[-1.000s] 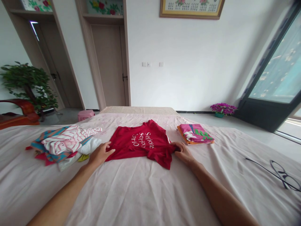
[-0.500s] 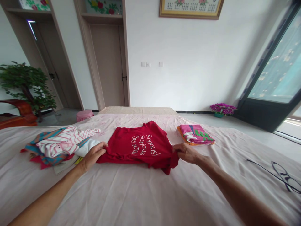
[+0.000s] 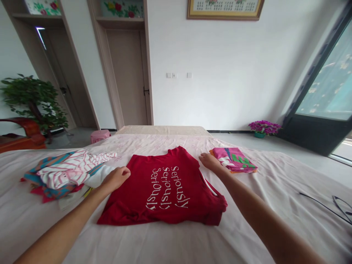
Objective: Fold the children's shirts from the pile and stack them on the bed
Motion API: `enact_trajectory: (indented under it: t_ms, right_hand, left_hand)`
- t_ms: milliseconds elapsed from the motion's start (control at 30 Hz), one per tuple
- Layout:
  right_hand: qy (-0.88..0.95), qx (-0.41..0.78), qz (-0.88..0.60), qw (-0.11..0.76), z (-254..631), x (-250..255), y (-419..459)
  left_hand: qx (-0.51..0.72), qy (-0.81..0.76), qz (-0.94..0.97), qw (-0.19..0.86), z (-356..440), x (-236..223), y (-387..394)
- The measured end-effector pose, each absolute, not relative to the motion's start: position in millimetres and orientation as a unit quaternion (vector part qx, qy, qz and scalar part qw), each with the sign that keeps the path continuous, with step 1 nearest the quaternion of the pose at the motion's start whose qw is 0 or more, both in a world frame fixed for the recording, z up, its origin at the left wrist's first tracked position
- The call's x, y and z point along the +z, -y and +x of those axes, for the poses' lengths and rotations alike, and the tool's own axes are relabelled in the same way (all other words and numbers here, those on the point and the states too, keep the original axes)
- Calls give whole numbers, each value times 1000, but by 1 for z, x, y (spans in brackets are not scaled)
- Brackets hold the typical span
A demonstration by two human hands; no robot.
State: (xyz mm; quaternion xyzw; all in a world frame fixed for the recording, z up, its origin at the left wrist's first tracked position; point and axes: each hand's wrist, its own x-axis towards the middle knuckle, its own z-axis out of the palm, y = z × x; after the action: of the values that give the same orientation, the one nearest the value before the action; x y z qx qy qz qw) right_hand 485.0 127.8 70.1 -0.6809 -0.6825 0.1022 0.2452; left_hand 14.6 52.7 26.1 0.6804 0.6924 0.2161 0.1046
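A red T-shirt (image 3: 167,187) with white lettering lies spread on the pale bed sheet (image 3: 154,245), its neckline toward the right. My left hand (image 3: 119,177) is over the shirt's left edge, fingers curled together, with no cloth visibly pinched in them. Just beyond the shirt's upper right side is my right hand (image 3: 209,161), its fingers bent and closed, apart from the red cloth. Close beside that hand sits a folded pink garment (image 3: 236,159) with green and white print, on top of something orange.
At the left lies a loose heap of clothes (image 3: 66,174), striped and coloured. Black-framed glasses (image 3: 326,206) rest at the right edge. Beyond the bed are a pink stool (image 3: 100,135), a leafy plant (image 3: 33,102) and a pot of purple flowers (image 3: 264,127).
Both hands have let go of the red shirt. Its near part has come down toward me and lies flatter, with the lettering fully showing. My right hand has moved slightly away from me.
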Motion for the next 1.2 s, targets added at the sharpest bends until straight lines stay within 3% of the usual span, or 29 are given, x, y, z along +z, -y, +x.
enact_trajectory:
  t_ms: [67,200,400,633,767,933,1200]
  right_hand:
    - [676,100,-704,193,475,60,-144]
    - [679,105,-710,153,455,44,-152]
    - [694,36,-699,167,450,40,-151]
    - [687,-50,-711,141,466,40,-144]
    - [763,-88,-625,139,442,37,-119]
    - [838,-29,-540,72,430,15,-84]
    - [831,-15,-552,73,481,15,-67]
  left_hand:
    - [214,-740,637,28,16,19,-68]
    - [203,-785,585,-8,21,7,-80]
    - [223,-746,626,-40,36,-2,-75]
    - [193,-722,648,-149,46,4,-65]
    - [236,-633,732,-92,63,-1,-60]
    - [171,-594,786,8,70,-13,-43]
    - [121,-629,768,8,35,-12,-18]
